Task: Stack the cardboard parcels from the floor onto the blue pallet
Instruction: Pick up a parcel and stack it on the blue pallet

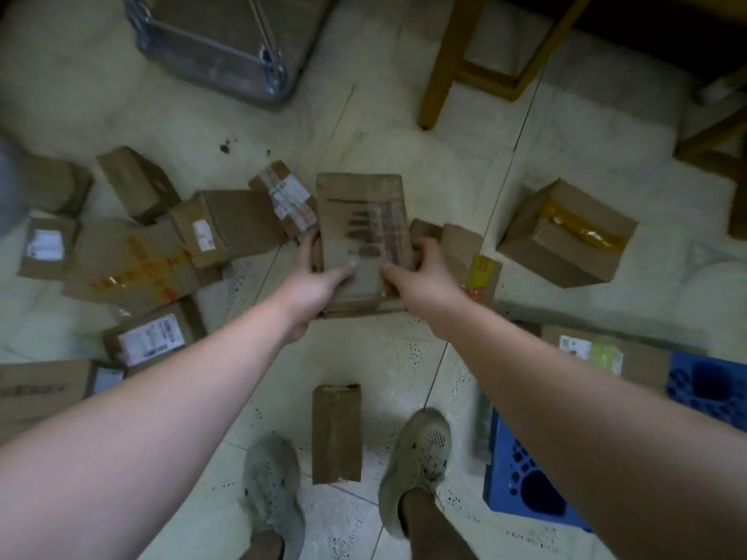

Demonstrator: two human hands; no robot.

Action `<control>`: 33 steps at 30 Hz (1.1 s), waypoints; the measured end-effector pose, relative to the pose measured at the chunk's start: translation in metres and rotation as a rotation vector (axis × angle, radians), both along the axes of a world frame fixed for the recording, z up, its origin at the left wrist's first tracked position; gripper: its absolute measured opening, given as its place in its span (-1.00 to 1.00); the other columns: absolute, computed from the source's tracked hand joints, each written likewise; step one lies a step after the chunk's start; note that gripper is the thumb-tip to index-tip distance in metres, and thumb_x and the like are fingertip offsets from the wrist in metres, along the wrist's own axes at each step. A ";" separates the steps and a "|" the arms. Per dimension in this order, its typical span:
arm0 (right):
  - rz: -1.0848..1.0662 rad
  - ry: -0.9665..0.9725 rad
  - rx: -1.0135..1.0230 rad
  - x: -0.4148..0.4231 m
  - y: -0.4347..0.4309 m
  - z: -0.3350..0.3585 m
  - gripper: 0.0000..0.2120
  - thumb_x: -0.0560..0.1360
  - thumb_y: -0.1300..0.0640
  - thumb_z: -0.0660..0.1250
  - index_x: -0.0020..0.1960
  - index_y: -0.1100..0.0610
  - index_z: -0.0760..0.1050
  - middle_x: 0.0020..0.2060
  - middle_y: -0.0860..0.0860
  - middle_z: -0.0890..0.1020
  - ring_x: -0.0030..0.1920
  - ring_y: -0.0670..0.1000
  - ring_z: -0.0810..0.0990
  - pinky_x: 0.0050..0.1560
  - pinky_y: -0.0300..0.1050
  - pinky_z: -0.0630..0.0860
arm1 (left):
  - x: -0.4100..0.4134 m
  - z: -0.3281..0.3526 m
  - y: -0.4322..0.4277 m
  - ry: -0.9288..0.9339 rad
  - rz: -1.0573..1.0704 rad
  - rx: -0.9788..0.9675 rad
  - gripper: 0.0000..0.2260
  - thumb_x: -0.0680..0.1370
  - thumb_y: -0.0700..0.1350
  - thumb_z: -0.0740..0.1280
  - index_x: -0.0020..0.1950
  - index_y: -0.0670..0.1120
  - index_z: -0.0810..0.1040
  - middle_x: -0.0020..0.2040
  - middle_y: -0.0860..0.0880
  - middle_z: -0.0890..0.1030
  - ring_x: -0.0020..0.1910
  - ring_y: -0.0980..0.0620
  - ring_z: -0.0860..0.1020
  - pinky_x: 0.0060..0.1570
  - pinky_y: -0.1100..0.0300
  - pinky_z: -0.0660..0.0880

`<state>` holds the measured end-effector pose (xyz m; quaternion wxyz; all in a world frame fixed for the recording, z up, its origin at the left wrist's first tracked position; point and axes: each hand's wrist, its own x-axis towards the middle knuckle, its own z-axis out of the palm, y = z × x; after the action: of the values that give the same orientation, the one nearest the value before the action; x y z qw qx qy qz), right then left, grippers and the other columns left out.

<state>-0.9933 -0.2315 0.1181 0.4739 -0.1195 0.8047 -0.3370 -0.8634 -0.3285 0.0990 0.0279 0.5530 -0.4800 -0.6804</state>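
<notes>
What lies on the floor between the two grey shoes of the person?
A narrow brown cardboard parcel lies on the pale tiled floor between the left grey shoe and the right grey shoe, touching neither; the head view shows it.

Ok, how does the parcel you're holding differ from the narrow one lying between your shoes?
The held parcel is gripped by the left hand and right hand, off the floor; the narrow parcel lies on it, untouched. The held parcel looks broader and bears dark print; the narrow parcel is plain, taped lengthwise. Both are brown cardboard, long axis pointing away from you.
</notes>
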 end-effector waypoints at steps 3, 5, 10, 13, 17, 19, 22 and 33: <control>-0.019 0.003 -0.040 0.015 -0.001 0.083 -0.49 0.45 0.01 0.41 0.32 -0.02 0.28 0.18 0.01 0.53 0.11 0.05 0.57 0.18 0.09 0.52 | 0.022 0.075 -0.016 0.069 -0.058 -0.005 -0.27 0.47 -0.08 0.43 0.50 0.18 0.09 0.08 0.13 0.56 -0.13 0.23 0.62 -0.29 0.23 0.57; -0.058 0.002 -0.084 0.029 -0.001 0.143 -0.52 0.46 -0.02 0.40 0.29 -0.10 0.27 0.14 0.00 0.54 0.05 0.03 0.58 0.09 0.10 0.57 | 0.032 0.131 -0.025 0.109 -0.092 -0.015 -0.29 0.46 -0.09 0.43 0.49 0.18 0.12 0.06 0.16 0.55 -0.19 0.21 0.63 -0.42 0.25 0.53; -0.119 0.010 -0.187 0.067 0.016 0.281 -0.42 0.51 -0.06 0.33 0.43 -0.19 0.12 0.19 0.01 0.50 0.05 0.01 0.59 0.03 0.06 0.61 | 0.052 0.272 -0.031 0.238 -0.163 -0.010 -0.33 0.49 -0.14 0.39 0.46 0.23 0.14 0.16 -0.05 0.49 -0.06 -0.04 0.63 -0.36 0.11 0.58; -0.114 0.044 -0.242 0.079 0.042 0.351 -0.34 0.53 -0.09 0.31 0.49 -0.21 0.02 0.32 0.03 0.43 0.13 0.00 0.56 0.07 -0.01 0.59 | 0.060 0.345 -0.016 0.300 -0.266 -0.031 -0.38 0.50 -0.14 0.37 0.44 0.24 0.16 0.19 -0.09 0.44 0.01 -0.11 0.59 -0.30 0.09 0.60; -0.197 0.086 -0.307 0.071 0.103 0.425 -0.33 0.53 -0.17 0.27 0.49 -0.27 -0.05 0.32 -0.02 0.45 0.07 0.00 0.60 0.03 0.07 0.61 | 0.053 0.420 0.033 0.409 -0.416 -0.064 -0.45 0.51 -0.16 0.35 0.38 0.23 0.24 0.11 -0.05 0.51 -0.14 -0.04 0.66 -0.33 0.13 0.58; -0.253 0.133 -0.352 0.063 0.142 0.452 -0.34 0.54 -0.14 0.27 0.50 -0.25 -0.04 0.29 -0.04 0.48 0.01 -0.04 0.63 -0.02 0.06 0.63 | 0.042 0.446 0.068 0.468 -0.476 -0.068 -0.44 0.50 -0.15 0.36 0.38 0.25 0.25 0.13 -0.05 0.52 -0.13 -0.02 0.67 -0.29 0.11 0.58; -0.330 0.187 -0.404 0.052 0.211 0.481 -0.35 0.54 -0.11 0.29 0.49 -0.25 0.00 0.26 -0.03 0.50 -0.02 -0.04 0.64 -0.20 -0.04 0.64 | 0.025 0.472 0.132 0.510 -0.538 -0.076 -0.46 0.51 -0.13 0.35 0.39 0.26 0.25 0.16 -0.04 0.53 -0.12 0.00 0.67 -0.29 0.07 0.58; -0.540 0.356 -0.358 0.018 0.505 0.494 -0.58 0.60 -0.02 0.22 0.43 -0.11 0.23 0.21 -0.04 0.54 0.04 -0.03 0.57 -0.12 -0.13 0.57 | -0.054 0.495 0.422 0.387 -0.752 -0.127 -0.43 0.52 0.03 0.33 0.43 0.35 0.16 0.21 -0.06 0.47 0.06 -0.13 0.58 -0.02 -0.17 0.57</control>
<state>-0.9754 0.2732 0.6117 0.1922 -0.0406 0.8054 -0.5592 -0.9173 0.0936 0.5944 -0.0984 0.1988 -0.6752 -0.7035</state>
